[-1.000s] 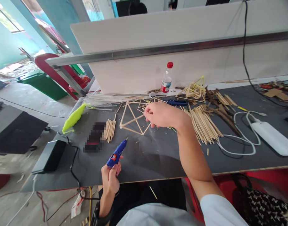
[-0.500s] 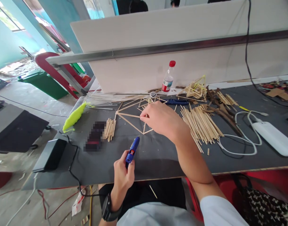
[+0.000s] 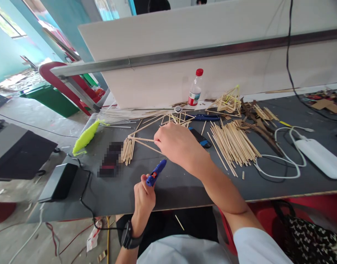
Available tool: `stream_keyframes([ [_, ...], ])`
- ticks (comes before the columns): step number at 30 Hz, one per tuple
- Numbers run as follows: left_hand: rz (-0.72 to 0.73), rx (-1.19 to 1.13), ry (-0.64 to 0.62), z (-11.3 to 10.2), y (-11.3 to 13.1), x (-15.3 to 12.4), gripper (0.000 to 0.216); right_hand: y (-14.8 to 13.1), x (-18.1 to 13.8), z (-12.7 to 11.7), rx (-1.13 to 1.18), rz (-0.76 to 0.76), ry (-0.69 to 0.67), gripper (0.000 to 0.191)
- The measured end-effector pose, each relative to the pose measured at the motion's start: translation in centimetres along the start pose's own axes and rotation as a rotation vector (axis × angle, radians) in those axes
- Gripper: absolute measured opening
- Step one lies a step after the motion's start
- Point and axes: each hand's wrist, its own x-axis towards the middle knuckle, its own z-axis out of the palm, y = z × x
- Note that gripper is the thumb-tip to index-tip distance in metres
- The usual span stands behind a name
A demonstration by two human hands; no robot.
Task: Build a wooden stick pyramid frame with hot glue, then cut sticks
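Observation:
My left hand (image 3: 144,198) is closed around a blue glue gun (image 3: 157,172), whose nozzle points up and right, just below my right hand. My right hand (image 3: 178,145) pinches a frame of thin wooden sticks (image 3: 143,143) joined in triangles. The frame's left corner lies by a small bundle of short sticks (image 3: 128,151), and its right part is hidden behind my hand. More stick frames (image 3: 176,118) lie behind my right hand. Right of it are a black-and-blue flat object (image 3: 200,138) and a large pile of wooden sticks (image 3: 235,143).
A bottle with a red cap (image 3: 195,90) stands at the back by the white board. A dark blue tool (image 3: 207,117) lies there too. To the right are a white power bank (image 3: 321,157) and cable; to the left, a lime-green pouch (image 3: 86,138) and a black box (image 3: 58,182).
My right hand has moved left and slightly down, and the stick frame has shifted and turned with it. The glue gun has tilted further right. The black-and-blue object has come into sight.

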Motion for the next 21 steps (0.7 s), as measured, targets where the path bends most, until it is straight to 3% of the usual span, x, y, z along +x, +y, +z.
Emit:
stream_keyframes([
  [6, -0.08, -0.051, -0.018, -0.6, -0.4, 0.8, 0.067, 0.1, 0.3, 0.5, 0.005, -0.012, 0.017, 0.022],
  [12, -0.263, -0.359, -0.096, -1.2, 0.5, 1.8, 0.081, 0.8, 1.5, 1.0, -0.02, 0.055, 0.109, 0.025],
  [21, -0.204, -0.508, 0.018, -3.2, 2.2, 5.5, 0.068, 2.4, 3.3, 1.2, -0.072, 0.091, 0.238, 0.028],
])
